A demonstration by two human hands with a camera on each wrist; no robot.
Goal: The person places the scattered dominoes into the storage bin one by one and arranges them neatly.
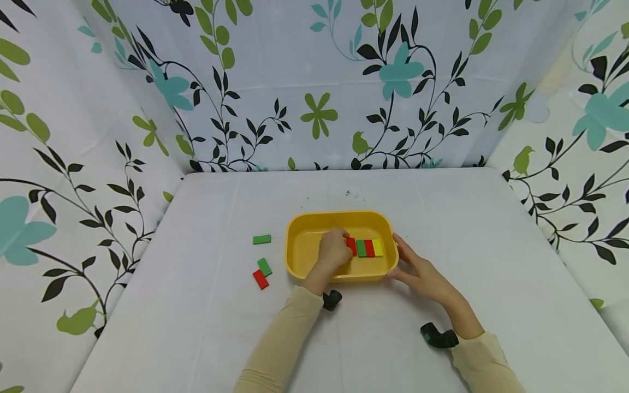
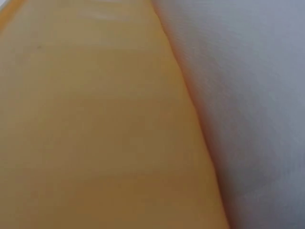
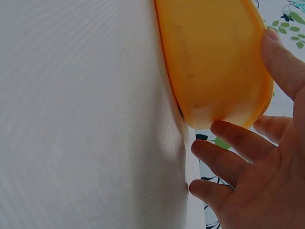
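A yellow tray (image 1: 304, 256) stands on the table. In its right half a green block (image 1: 361, 249), a red block (image 1: 369, 249) and a yellow block (image 1: 377, 248) lie side by side. Inside the tray, my left hand (image 1: 335, 250) is curled, with its fingers at another red block (image 1: 351, 245) just left of that row; its fingertips are partly hidden. My right hand (image 1: 417, 272) touches the tray's right end, thumb at the near corner and fingers spread along the side. The right wrist view shows this hand (image 3: 257, 167) against the tray's outer wall (image 3: 214, 62).
Left of the tray, two green blocks (image 1: 262, 239) and a red block (image 1: 261, 279) lie on the white tabletop (image 1: 216, 327). Patterned curtains (image 1: 275, 82) hang behind and beside the table. The tray's yellow wall (image 2: 95, 119) fills most of the left wrist view.
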